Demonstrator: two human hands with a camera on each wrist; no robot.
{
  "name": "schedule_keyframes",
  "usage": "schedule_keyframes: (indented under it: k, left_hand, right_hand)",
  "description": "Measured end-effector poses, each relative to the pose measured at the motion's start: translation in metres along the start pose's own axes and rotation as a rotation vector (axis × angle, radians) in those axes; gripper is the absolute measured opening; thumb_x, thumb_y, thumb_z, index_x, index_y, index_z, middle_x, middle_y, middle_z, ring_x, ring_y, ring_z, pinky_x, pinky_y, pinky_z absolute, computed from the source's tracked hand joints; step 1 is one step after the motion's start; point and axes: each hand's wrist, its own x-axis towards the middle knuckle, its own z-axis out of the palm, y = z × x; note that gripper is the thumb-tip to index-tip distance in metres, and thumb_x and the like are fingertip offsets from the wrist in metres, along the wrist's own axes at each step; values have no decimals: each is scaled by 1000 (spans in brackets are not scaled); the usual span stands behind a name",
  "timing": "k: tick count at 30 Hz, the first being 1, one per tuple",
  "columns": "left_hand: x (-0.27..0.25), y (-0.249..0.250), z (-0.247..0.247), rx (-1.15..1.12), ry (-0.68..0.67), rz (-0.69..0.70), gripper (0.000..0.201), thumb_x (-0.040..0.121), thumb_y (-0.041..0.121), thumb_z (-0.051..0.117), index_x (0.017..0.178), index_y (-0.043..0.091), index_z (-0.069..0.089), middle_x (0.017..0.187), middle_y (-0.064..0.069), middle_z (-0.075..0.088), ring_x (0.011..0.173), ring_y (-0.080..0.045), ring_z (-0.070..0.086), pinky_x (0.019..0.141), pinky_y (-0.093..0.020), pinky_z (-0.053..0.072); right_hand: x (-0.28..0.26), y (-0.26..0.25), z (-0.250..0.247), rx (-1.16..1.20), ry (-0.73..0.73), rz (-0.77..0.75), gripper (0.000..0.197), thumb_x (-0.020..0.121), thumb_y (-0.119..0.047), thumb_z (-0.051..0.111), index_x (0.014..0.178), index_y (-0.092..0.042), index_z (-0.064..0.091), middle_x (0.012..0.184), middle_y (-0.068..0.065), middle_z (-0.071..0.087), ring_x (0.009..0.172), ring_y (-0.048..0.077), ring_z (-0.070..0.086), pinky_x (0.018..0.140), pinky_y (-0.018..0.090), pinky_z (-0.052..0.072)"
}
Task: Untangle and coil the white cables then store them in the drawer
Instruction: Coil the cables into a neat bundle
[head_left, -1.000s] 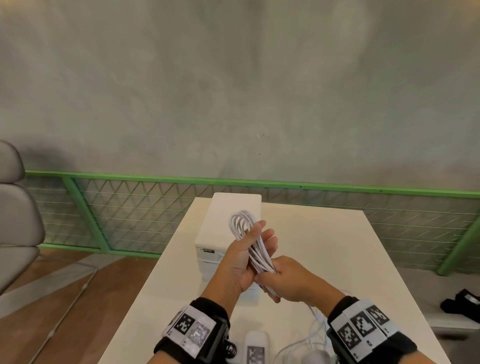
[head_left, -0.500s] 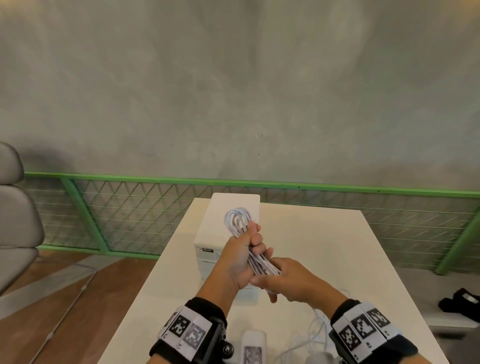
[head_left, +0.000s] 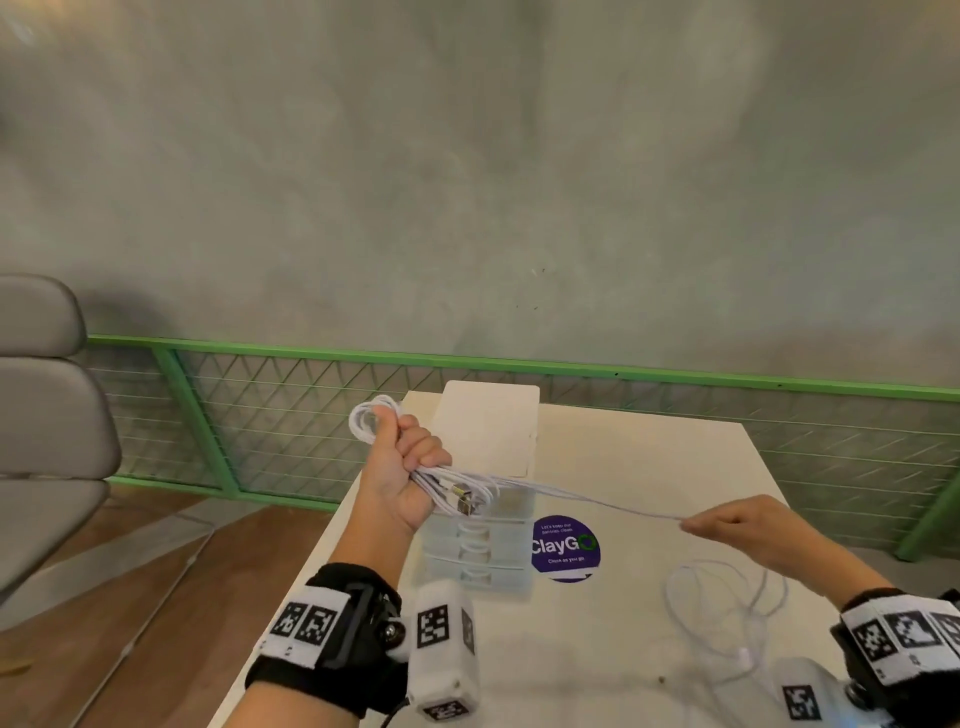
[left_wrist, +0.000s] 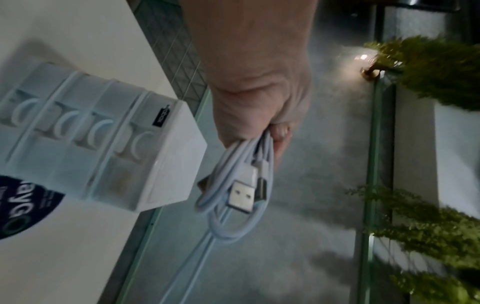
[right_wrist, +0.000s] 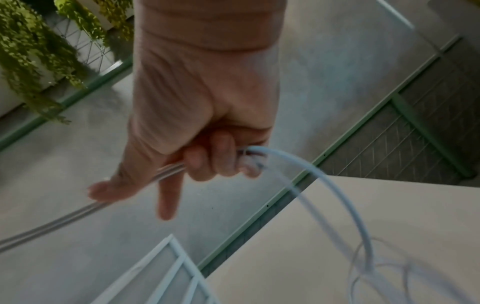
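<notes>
My left hand grips a coiled bundle of white cable above the table's left side, in front of the white drawer unit. In the left wrist view the cable coil hangs from my fist with a USB plug showing. A strand runs taut from the bundle to my right hand, which holds the cable out to the right. The right wrist view shows my curled fingers round the cable, index finger straight. Loose white cable lies on the table below my right hand.
The cream table carries a purple round sticker beside the drawer unit. A green mesh railing runs behind the table. A grey chair stands at the left over a wooden floor.
My hands have parted: the right hand has swung out to the right, drawing a length of cable taut. My left hand has moved left and up with the coil.
</notes>
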Motion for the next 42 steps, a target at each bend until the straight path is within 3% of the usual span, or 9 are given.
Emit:
schedule_keyframes:
  k: [3, 8, 11, 17, 21, 27, 34, 37, 42]
  left_hand:
    - [-1, 12, 3, -31, 12, 49, 54, 90, 58, 39, 52, 19, 45, 31, 6, 28, 23, -3, 25, 28, -12, 24]
    - [-11, 12, 13, 198, -17, 77, 47, 91, 56, 36, 62, 20, 40, 32, 7, 27, 24, -3, 23, 28, -13, 22]
    - [-19, 2, 16, 311, -39, 71, 47, 91, 56, 36, 62, 19, 40, 34, 8, 25, 26, -2, 22, 29, -12, 21]
    - [-32, -11, 21, 460, -64, 76, 43, 90, 50, 40, 63, 17, 40, 36, 10, 28, 28, -2, 24, 31, -13, 23]
    - [-34, -10, 17, 489, -54, 88, 42, 91, 48, 40, 65, 16, 40, 37, 10, 28, 29, -3, 24, 32, -13, 24]
    - [-36, -14, 19, 494, -49, 87, 43, 92, 48, 40, 64, 16, 40, 37, 10, 26, 29, -3, 23, 33, -13, 23]
    - [-36, -25, 23, 474, -20, 43, 42, 92, 49, 39, 63, 17, 38, 39, 10, 25, 30, -3, 22, 34, -15, 22]
    - [-34, -35, 27, 478, 21, 15, 44, 92, 49, 41, 62, 17, 39, 41, 9, 26, 32, -4, 22, 35, -16, 22]
    - [-30, -52, 33, 374, 40, -21, 44, 89, 51, 43, 64, 16, 40, 39, 9, 26, 30, -4, 23, 33, -14, 24]
  right_hand:
    - [10, 15, -2, -133, 18, -19, 77, 42, -97, 35, 79, -37, 66, 92, -2, 71, 89, 19, 62, 78, 30, 44]
    - [9, -47, -6, 226, 275, -154, 21, 95, -27, 46, 101, -20, 64, 84, 9, 60, 78, 25, 54, 69, 36, 43]
    - [9, -91, -34, 447, 473, -278, 28, 97, -21, 39, 89, -25, 66, 66, 0, 46, 61, 16, 40, 59, 32, 32]
    - [10, -124, -56, -198, 591, -279, 38, 97, -32, 35, 92, -10, 66, 65, 15, 46, 52, 23, 39, 49, 28, 24]
    - [13, -103, -34, 14, 389, -113, 24, 93, -11, 46, 83, -18, 68, 72, 9, 61, 63, 26, 54, 50, 27, 36]
    - [1, -94, -20, 207, 784, -434, 10, 82, -12, 66, 91, -14, 67, 105, 0, 53, 90, 13, 49, 74, 22, 37]
    - [-12, -68, 13, -628, -229, 152, 69, 83, -10, 55, 144, -14, 24, 145, 13, 34, 127, 27, 43, 95, 28, 41]
    - [-27, -83, 21, -493, -273, -103, 89, 77, -9, 59, 148, -25, 7, 150, 3, 23, 134, 21, 34, 96, 22, 36]
    - [-32, -109, 66, 124, -289, -380, 53, 83, -28, 64, 130, -38, 40, 120, -11, 55, 107, 6, 54, 95, 25, 44]
